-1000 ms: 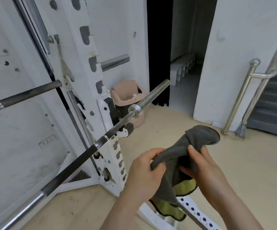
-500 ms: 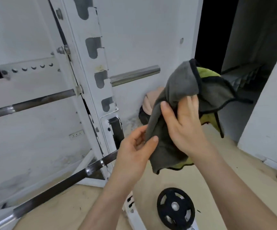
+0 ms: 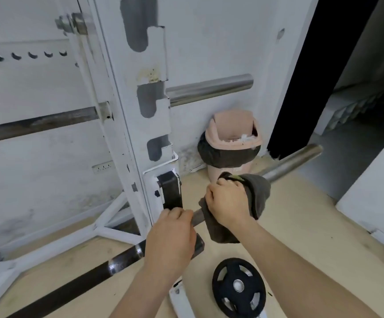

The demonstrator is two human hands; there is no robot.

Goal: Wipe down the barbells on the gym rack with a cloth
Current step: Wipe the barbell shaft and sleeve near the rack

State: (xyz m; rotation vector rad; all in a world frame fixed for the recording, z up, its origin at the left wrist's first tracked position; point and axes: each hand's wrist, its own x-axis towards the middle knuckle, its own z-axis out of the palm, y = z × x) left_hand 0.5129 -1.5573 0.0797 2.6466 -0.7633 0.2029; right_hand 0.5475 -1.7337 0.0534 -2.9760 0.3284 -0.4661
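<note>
Cloth, grey, is being wrapped over the lower barbell at the inner end of its sleeve and is being squeezed there by the right hand, grip closed on the fabric. The bar is lying from 7 o'clock up to 2 o'clock across the rack upright. Its shaft is being clasped by the left hand, grip curled round it just below the black hook. A second barbell is being carried higher, toward 12 o'clock. A weight plate is lying on the floor at 5 o'clock.
</note>
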